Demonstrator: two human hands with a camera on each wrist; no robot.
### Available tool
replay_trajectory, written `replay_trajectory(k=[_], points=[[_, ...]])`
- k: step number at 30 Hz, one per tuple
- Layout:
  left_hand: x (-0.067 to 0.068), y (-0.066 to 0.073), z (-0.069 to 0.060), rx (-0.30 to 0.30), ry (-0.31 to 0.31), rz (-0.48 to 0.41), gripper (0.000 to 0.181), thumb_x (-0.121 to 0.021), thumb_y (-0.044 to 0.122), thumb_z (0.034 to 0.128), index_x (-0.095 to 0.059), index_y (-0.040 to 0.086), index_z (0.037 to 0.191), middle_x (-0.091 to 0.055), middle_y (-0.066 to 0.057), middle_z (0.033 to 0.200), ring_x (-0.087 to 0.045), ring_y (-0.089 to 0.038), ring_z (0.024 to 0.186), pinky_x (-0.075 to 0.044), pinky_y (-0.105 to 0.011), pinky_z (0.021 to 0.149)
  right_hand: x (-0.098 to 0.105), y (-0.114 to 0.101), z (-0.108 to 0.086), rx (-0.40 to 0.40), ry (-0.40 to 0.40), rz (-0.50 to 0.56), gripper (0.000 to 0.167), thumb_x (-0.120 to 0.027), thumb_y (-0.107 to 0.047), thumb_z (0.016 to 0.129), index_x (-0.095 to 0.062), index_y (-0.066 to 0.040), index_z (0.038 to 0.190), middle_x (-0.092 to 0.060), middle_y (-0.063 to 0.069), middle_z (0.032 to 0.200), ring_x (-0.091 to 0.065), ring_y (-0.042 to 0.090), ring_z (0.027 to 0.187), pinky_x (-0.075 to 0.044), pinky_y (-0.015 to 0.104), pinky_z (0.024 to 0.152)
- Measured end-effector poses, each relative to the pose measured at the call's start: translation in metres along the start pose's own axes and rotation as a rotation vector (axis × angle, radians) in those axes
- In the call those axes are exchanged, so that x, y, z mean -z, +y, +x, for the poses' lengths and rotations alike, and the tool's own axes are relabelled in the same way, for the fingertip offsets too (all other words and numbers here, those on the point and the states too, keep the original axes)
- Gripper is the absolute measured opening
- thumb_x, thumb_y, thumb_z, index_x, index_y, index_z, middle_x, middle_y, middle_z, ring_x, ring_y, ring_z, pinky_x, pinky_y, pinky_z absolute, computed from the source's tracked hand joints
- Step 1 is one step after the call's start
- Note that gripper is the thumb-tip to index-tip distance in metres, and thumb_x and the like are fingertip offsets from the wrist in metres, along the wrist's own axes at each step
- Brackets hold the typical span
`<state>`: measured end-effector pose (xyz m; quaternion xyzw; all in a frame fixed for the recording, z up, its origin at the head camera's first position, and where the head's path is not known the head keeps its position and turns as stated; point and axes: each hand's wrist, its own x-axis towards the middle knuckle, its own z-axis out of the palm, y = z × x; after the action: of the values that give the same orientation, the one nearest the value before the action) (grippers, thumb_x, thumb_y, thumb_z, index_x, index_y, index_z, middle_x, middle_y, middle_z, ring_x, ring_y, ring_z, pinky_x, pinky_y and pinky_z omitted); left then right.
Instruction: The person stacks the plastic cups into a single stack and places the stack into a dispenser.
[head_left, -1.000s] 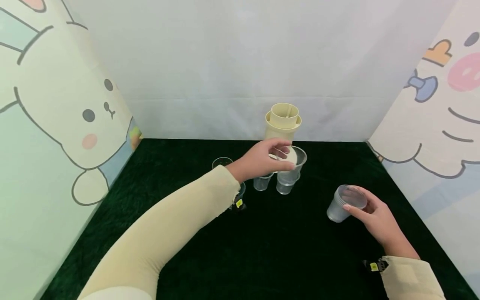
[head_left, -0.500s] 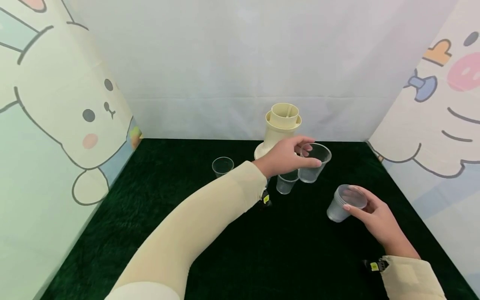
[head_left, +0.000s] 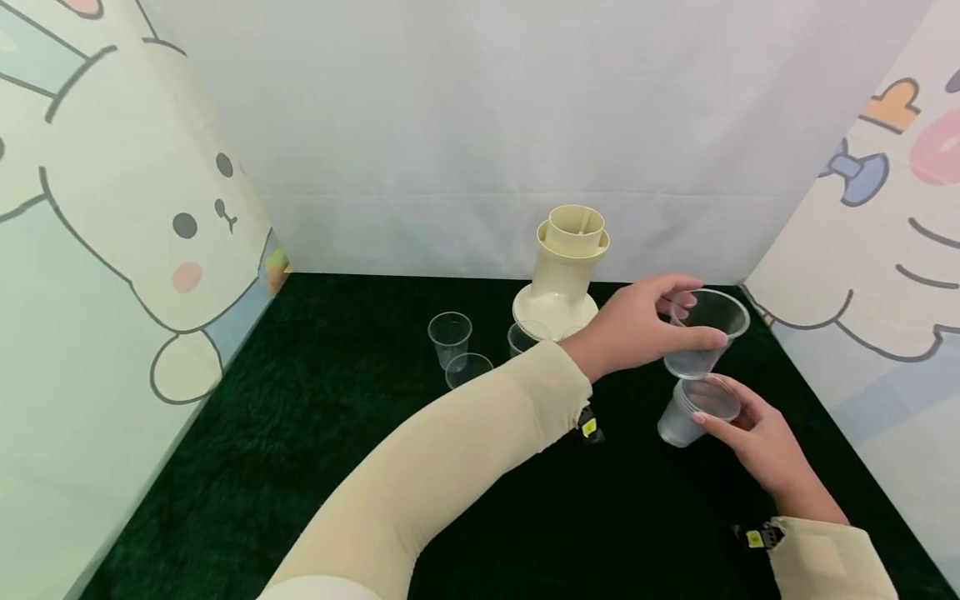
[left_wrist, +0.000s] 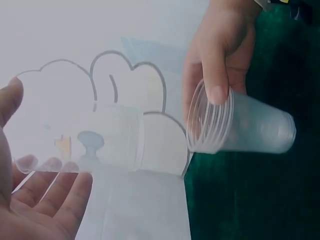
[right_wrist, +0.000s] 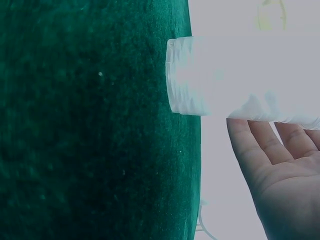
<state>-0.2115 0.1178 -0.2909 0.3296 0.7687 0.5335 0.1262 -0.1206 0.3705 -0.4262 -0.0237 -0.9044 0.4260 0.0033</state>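
Note:
My left hand (head_left: 643, 327) pinches a clear plastic cup (head_left: 708, 321) near its rim, thumb on the near side. That cup hangs slightly tilted just above a nested stack of clear plastic cups (head_left: 681, 419). The stack sits in the grip of my right hand (head_left: 753, 429), thumb and fingers around its upper part. In the left wrist view several rims of the stack (left_wrist: 212, 122) show close together, and the held cup (left_wrist: 115, 137) is almost see-through. The right wrist view shows the stack's base (right_wrist: 185, 75) and the right fingers beneath its side.
A cream-coloured cup dispenser (head_left: 562, 275) stands on a round base at the back. Left of it are single clear cups (head_left: 450, 337), partly hidden by my left sleeve (head_left: 465, 442). Dark green cloth (head_left: 360, 375) covers the table, with white and cartoon-printed panels around it.
My left hand has carried its cup rightward, from in front of the dispenser to just above the stack. The right hand keeps its grip on the stack in about the same place.

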Motion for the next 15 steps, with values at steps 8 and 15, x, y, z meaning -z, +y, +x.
replay_trajectory(k=[8,15], points=[[-0.018,0.010,0.014,0.031,-0.020,0.084,0.065,-0.083,0.041,0.0879,-0.055,0.032,0.146,-0.058,0.023,0.118,-0.053,0.010,0.099,-0.046,-0.009,0.082,-0.001,-0.003,0.000,0.007,0.012,0.005,0.078,-0.067,-0.042,0.101,-0.031,-0.006,0.161,-0.048,0.024,0.147,-0.055,-0.006,0.097,-0.050,0.013,0.073],[-0.034,0.010,0.021,0.048,-0.041,0.122,0.066,-0.083,0.042,0.0878,-0.055,0.033,0.147,-0.058,0.024,0.119,-0.053,0.012,0.097,-0.045,-0.007,0.083,-0.002,0.000,0.000,0.030,0.016,0.006,0.076,-0.067,-0.041,0.102,-0.032,-0.006,0.161,-0.050,0.024,0.146,-0.056,-0.007,0.096,-0.051,0.014,0.073]])
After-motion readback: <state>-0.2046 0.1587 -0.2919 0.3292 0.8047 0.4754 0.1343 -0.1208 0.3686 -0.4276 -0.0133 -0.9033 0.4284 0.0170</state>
